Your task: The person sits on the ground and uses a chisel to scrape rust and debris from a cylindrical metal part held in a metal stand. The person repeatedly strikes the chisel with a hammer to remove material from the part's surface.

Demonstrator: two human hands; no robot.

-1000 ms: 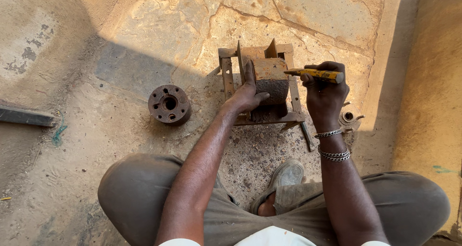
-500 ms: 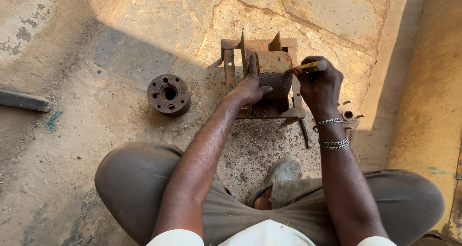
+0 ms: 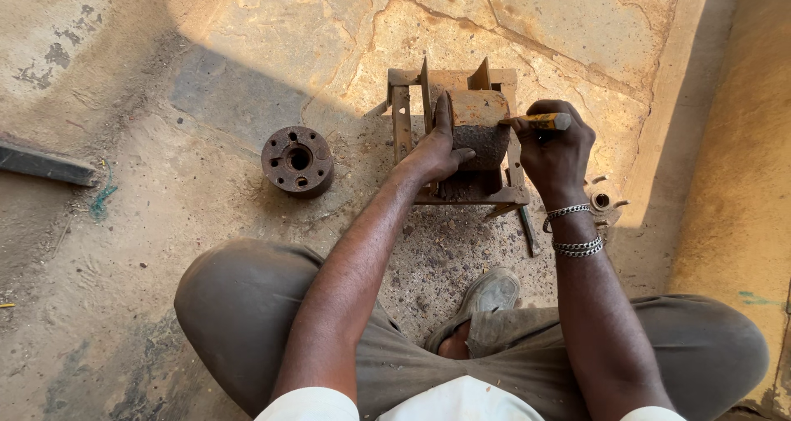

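Observation:
A rusty metal cylinder (image 3: 482, 124) rests in a rusty angle-iron frame (image 3: 401, 116) on the stone floor. My left hand (image 3: 437, 149) presses against the cylinder's left side, fingers pointing up along it. A yellow-handled tool (image 3: 544, 121) is gripped in my right hand (image 3: 556, 149), with its tip at the cylinder's right edge. Metal bracelets circle my right wrist.
A rusty round flange (image 3: 297, 159) with a centre hole lies on the floor to the left. A dark metal bar (image 3: 45, 164) sits at the far left. A small metal part (image 3: 604, 200) lies right of the frame. My crossed legs and a shoe (image 3: 486, 297) fill the foreground.
My right hand has swung the yellow tool from level above the cylinder down against its right edge. My left hand has slid up the cylinder's side.

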